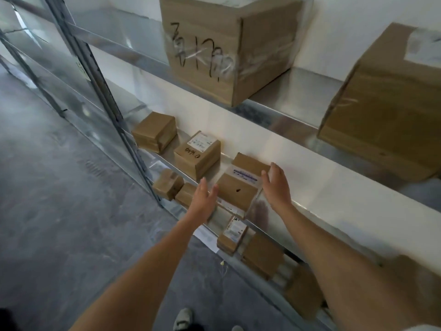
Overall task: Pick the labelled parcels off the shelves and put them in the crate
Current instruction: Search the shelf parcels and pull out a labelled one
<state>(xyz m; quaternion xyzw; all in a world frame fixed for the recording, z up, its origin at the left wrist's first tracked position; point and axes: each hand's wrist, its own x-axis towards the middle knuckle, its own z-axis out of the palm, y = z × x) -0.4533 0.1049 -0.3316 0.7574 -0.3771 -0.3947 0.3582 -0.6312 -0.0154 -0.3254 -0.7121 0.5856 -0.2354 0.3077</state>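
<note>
A long brown parcel (238,185) with a white label band across its top lies on the middle metal shelf (298,197). My left hand (204,199) is open at its left side, fingers spread, close to the box. Flat and open, my right hand (276,185) is at the parcel's right side, fingertips near the label end. Neither hand grips it. To the left on the same shelf stand a labelled box (196,155) with handwriting and a plain taped box (155,131). No crate is in view.
Two big cartons (226,48) (386,115) sit on the upper shelf. The lower shelf holds small boxes (168,183), a labelled one (232,235) and more parcels (262,254). A steel upright (114,111) stands left. Grey concrete floor (59,211) lies left; my shoe (182,318) shows below.
</note>
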